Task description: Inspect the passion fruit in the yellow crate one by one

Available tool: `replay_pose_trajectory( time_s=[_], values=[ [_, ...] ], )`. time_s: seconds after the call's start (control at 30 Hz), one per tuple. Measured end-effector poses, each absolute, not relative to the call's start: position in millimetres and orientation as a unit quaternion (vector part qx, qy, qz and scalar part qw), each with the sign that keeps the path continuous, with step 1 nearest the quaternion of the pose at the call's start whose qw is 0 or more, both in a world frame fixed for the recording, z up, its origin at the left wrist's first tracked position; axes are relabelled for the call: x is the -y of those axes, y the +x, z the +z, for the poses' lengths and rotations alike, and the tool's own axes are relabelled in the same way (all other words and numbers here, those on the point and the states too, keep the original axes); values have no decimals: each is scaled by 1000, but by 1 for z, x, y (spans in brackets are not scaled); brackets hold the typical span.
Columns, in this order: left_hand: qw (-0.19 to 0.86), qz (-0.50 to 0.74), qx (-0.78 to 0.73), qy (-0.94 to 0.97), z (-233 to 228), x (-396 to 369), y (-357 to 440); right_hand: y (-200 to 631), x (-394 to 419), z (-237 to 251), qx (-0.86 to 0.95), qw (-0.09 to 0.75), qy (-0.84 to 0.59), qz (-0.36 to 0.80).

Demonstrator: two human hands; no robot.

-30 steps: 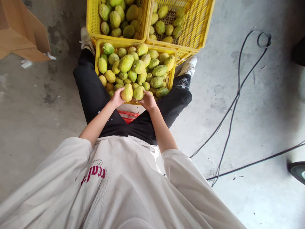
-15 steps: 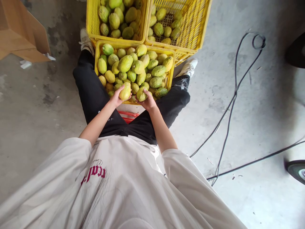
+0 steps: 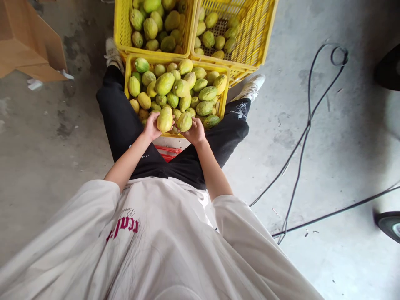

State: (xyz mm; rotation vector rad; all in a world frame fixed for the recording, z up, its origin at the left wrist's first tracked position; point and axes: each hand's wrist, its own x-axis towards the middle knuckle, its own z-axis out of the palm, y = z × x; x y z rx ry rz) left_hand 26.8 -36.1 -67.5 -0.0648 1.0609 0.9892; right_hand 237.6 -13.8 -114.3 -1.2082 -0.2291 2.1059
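Observation:
Between my knees, a yellow plastic crate [image 3: 128,62] is heaped with green-yellow oval fruit that look like small papayas. Over its near edge, my left hand [image 3: 152,127] is closed around a yellow papaya [image 3: 164,120], with fingertips showing on its far side. Just to the right, my right hand [image 3: 196,132] grips a greener papaya [image 3: 184,121], thumb along its side and some fingers hidden underneath. The two held fruits are close together but apart, above the pile.
Behind stand two more yellow crates: the left crate [image 3: 120,29] has many papayas, the right crate [image 3: 265,29] has several at its left side. A cardboard box [image 3: 34,41] lies at far left. Black cable [image 3: 308,125] loops across the right floor, near a wheel [image 3: 389,223].
My right hand has turned its papaya, which now sits slightly left and higher on the fingers. My left hand's papaya has tilted more upright. My right shoe has shifted slightly outward.

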Motion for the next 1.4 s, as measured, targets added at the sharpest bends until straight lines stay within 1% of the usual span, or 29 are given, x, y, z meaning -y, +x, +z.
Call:
replay_pose_trajectory(
  time_s=[0.2, 0.37, 0.57, 0.7, 0.93, 1.17, 1.27, 1.4],
  values=[
    [756, 447, -476, -42, -59, 40, 29, 236, 14, -114, 67, 324, -496, 803],
    [753, 456, -473, -42, -62, 41, 28, 235, 13, -110, 32, 335, -511, 791],
    [753, 469, -461, -19, -66, 44, 28, 230, 16, -103, 81, 350, -503, 786],
    [749, 458, -479, -9, -73, 43, 28, 227, 17, -100, 61, 334, -517, 786],
    [758, 442, -480, -9, -82, 42, 26, 231, 16, -105, 46, 352, -536, 766],
    [740, 442, -505, -39, -74, 43, 31, 233, 15, -102, 45, 345, -513, 785],
    [742, 442, -502, -52, -68, 40, 30, 235, 15, -103, 75, 338, -485, 803],
    [753, 437, -490, -45, -60, 37, 29, 239, 17, -107, 81, 332, -491, 801]
  ],
)
